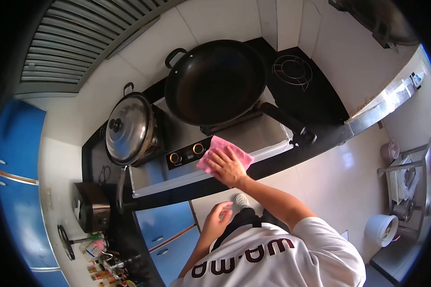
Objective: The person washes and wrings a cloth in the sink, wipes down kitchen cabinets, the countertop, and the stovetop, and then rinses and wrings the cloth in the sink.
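Note:
My right hand (227, 167) presses a pink cloth (219, 143) against the front of the steel cooktop (268, 131), its fingers spread over the cloth. Just left of the cloth is the control panel with two round knobs (198, 149). My left hand (218, 221) hangs in front of my body with loosely bent fingers apart, and nothing shows in it. Behind the cloth, a large black wok (215, 81) sits on the cooktop, its long handle (289, 123) pointing toward the front right. To its left stands a lidded steel pot (127, 129).
A wire ring stand (292, 70) lies on the black counter at right. A toaster-like appliance (91, 206) and several bottles and jars (111, 268) stand at left. Blue cabinets (165, 222) are below the counter. A white bucket (382, 230) stands near a metal rack (419, 191).

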`<state>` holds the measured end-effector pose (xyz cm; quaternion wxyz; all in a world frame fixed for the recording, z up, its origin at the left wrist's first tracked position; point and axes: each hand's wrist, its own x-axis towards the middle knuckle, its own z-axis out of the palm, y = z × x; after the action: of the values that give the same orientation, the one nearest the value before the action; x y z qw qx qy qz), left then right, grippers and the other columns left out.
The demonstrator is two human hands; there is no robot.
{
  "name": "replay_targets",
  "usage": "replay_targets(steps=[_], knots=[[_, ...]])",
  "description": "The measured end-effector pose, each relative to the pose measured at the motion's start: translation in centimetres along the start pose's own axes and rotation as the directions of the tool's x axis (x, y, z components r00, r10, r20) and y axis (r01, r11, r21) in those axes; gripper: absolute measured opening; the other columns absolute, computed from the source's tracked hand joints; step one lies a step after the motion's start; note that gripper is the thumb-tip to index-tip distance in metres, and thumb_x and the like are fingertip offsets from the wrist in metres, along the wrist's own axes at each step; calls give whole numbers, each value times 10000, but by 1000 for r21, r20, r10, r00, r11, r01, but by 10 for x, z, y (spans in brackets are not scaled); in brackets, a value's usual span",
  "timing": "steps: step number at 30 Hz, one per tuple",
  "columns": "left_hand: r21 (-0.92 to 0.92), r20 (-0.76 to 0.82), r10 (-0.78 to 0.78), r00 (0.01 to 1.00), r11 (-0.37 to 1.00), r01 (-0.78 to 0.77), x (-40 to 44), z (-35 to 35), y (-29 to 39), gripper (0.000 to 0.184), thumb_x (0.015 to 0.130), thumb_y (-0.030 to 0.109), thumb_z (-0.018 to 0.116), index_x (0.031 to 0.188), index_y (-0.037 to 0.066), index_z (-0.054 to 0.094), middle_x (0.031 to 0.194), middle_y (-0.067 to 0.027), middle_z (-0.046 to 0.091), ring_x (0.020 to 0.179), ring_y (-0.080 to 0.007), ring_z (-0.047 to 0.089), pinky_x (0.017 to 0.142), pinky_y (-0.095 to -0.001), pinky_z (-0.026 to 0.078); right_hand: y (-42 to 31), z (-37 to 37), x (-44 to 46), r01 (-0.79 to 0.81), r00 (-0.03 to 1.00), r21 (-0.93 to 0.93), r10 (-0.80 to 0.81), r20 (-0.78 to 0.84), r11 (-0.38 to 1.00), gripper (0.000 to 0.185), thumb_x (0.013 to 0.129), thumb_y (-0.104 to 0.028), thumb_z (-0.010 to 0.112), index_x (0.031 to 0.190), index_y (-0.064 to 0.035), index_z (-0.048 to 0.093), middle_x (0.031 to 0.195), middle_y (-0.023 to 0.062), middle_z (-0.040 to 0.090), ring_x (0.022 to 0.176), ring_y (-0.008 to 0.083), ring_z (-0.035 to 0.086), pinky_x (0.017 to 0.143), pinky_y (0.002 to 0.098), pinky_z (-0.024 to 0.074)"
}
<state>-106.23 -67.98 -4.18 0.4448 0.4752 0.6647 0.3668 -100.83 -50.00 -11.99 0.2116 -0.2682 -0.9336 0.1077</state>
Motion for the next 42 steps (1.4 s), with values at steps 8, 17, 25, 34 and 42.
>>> replay_targets(steps=[8, 17, 25, 34, 42], knots=[[10, -80, 32, 996, 999, -32, -5, -47, -23, 251, 839, 90, 553, 1080, 28, 524, 1033, -120, 576, 874, -200, 605, 765, -289, 476, 143, -65, -52, -412, 894, -115, 377, -241, 904, 358, 812, -201, 494, 1152, -94, 520, 1208, 83, 510, 1156, 259, 438, 1000, 347, 298], [-31, -134, 4, 991, 999, -8, -9, -80, -50, 244, 836, 89, 554, 1072, 31, 527, 1024, -117, 585, 861, -205, 614, 740, -290, 482, 27, -76, -25, -536, 647, 669, 759, -66, 515, 286, 907, -164, 463, 1130, 9, 503, 1006, 142, 604, 935, 207, 569, 801, 279, 429], [-29, -154, 37, 987, 999, -42, -4, -95, -55, 246, 834, 92, 561, 1068, 28, 523, 1015, -115, 589, 846, -212, 613, 739, -291, 480, 4, -47, 10, -322, 881, 216, 375, -288, 922, 419, 792, -75, 527, 1182, 43, 433, 1221, 243, 430, 1149, 395, 403, 986, 427, 320], [-36, -87, 7, 996, 999, -10, -1, -90, -52, 251, 839, 110, 558, 1075, 36, 523, 1037, -115, 580, 861, -203, 607, 739, -298, 477, 17, -9, 16, -258, 965, -127, 248, -88, 958, 559, 771, -350, 561, 1229, -48, 454, 1289, 86, 439, 1216, 243, 369, 1046, 399, 215], [16, -159, -128, 979, 991, 132, -19, -93, -52, 252, 834, 105, 559, 1075, 38, 528, 1029, -111, 582, 866, -200, 606, 754, -303, 478, 80, -28, -9, -517, 850, -203, 469, -242, 832, 508, 822, -294, 506, 1261, -51, 424, 1318, 110, 408, 1251, 291, 326, 1054, 424, 196]])
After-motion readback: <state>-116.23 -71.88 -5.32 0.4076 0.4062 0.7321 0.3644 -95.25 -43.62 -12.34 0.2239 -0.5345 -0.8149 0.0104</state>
